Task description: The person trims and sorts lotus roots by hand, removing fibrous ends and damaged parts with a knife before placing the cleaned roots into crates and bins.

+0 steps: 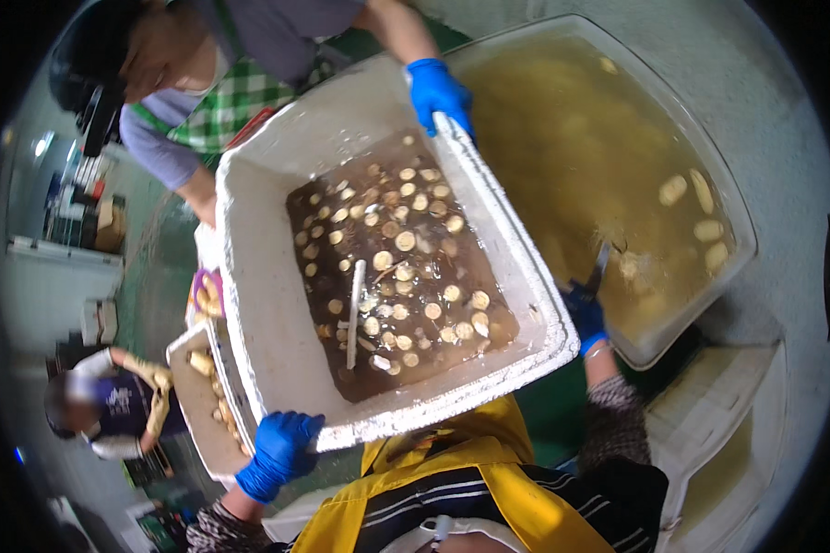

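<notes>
My left hand (279, 453), in a blue glove, is closed on the near left corner of a white foam box (429, 408). Murky water with many round, pale cut slices (404, 240) and a white stick (355, 314) lies in the box. At the box's near right corner is my right hand (586, 314), also gloved in blue, with a knife (600, 268) in it; whether it also bears on the box is hard to tell. The blade's tip reaches over a large white tub (740, 200) of cloudy yellowish water. A co-worker's gloved hand (441, 97) holds the box's far right corner.
In the tub, several pale oblong pieces (707, 231) float near its right side. Another white container (768, 415) with water stands at the lower right. A second co-worker (117, 408) is at the left beside a white foam box (194, 415) holding pale pieces. A purple-rimmed basket (198, 283) is near it.
</notes>
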Tool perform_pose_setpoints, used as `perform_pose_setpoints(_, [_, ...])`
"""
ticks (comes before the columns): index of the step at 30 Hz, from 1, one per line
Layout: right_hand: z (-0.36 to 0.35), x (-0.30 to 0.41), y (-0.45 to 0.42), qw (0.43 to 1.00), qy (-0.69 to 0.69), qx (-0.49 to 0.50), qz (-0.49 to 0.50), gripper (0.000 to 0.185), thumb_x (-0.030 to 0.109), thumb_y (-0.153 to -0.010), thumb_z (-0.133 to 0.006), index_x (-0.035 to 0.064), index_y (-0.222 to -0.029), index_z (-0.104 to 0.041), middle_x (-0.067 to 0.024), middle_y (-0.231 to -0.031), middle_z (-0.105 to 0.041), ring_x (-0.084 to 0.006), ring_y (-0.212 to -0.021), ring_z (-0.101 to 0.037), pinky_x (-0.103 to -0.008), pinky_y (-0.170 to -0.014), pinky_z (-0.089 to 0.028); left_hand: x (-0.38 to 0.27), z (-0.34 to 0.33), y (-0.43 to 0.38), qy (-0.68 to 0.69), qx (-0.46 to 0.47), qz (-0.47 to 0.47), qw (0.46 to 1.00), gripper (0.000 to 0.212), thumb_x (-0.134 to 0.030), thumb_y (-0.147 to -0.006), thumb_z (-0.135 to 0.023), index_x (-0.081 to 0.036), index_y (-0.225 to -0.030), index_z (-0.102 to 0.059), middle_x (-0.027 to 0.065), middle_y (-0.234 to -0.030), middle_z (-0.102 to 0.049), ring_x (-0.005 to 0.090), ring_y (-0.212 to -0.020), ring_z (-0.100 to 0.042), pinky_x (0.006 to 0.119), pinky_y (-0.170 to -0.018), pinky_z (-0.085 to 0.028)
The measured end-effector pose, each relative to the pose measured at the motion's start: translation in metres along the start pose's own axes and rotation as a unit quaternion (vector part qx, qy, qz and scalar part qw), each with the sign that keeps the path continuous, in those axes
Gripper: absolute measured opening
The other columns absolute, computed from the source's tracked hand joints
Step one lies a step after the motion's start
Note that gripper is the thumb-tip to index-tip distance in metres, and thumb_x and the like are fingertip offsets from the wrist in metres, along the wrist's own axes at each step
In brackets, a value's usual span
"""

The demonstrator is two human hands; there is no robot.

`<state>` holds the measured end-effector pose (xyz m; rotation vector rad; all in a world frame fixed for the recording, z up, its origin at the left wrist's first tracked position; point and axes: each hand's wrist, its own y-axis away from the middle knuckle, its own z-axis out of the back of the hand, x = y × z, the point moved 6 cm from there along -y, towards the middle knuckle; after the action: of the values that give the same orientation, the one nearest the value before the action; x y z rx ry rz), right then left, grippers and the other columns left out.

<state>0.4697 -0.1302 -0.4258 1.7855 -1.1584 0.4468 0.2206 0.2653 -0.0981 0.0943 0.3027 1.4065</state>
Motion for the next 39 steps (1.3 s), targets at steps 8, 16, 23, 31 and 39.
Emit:
perform_pose_setpoints(8, [-0.027, -0.078, 0.034, 0.987, 0.148, 0.051, -0.032, 0.039, 0.037, -0.094, -0.04, 0.0075, -0.116, -0.05, -0.0126, -0.085, -0.061, -0.023, -0.067, -0.057, -0.0356, -0.056, -0.049, -0.01, 0.01, 0.011, -0.04, -0.009, -0.035, 0.999, 0.036, -0.022, -0.061, -0.067, -0.008, -0.094, -0.062, 0.008, -0.072, -0.059, 0.0272, -0.065, -0.058, 0.038, -0.057, -0.044])
perform_pose_setpoints(16, [-0.007, -0.153, 0.085, 0.988, 0.061, -0.1, -0.105, 0.048, 0.057, -0.091, -0.031, 0.0174, -0.072, -0.05, 0.0023, -0.042, -0.03, -0.0132, -0.032, -0.024, -0.0287, -0.033, -0.018, 0.032, -0.026, 0.037, -0.093, -0.026, -0.111, 0.989, 0.029, -0.023, -0.058, -0.068, -0.01, -0.082, -0.059, 0.0084, -0.068, -0.059, 0.0299, -0.065, -0.06, 0.04, -0.059, -0.047])
perform_pose_setpoints(23, [-0.003, -0.253, 0.094, 0.989, -0.032, -0.016, -0.141, 0.05, 0.058, -0.09, -0.032, 0.0185, -0.059, -0.038, 0.0032, -0.041, -0.023, -0.0137, -0.031, -0.019, -0.0279, -0.031, -0.015, 0.077, -0.07, 0.031, -0.185, 0.039, -0.157, 0.969, 0.038, -0.027, -0.062, -0.071, -0.011, -0.094, -0.06, 0.0119, -0.076, -0.062, 0.0335, -0.076, -0.06, 0.042, -0.064, -0.048])
perform_pose_setpoints(31, [0.022, -0.294, 0.059, 0.824, 0.412, 0.084, 0.379, 0.034, 0.021, -0.09, -0.054, 0.0054, -0.12, -0.052, -0.0139, -0.103, -0.062, -0.0239, -0.087, -0.061, -0.0347, -0.071, -0.05, 0.141, -0.121, -0.006, -0.312, -0.002, -0.139, 0.94, 0.033, -0.024, -0.059, -0.071, -0.015, -0.09, -0.063, 0.0101, -0.079, -0.064, 0.0284, -0.077, -0.061, 0.038, -0.076, -0.044])
perform_pose_setpoints(39, [-0.012, -0.292, 0.153, 0.994, 0.104, 0.042, -0.019, 0.037, 0.015, -0.087, -0.061, 0.0044, -0.122, -0.051, -0.0146, -0.109, -0.061, -0.022, -0.093, -0.062, -0.0293, -0.064, -0.05, 0.273, 0.025, -0.02, -0.386, -0.204, -0.108, 0.893, 0.059, -0.013, -0.067, -0.072, -0.016, -0.123, -0.056, 0.0151, -0.127, -0.049, 0.0247, -0.119, -0.047, 0.04, -0.096, -0.04])
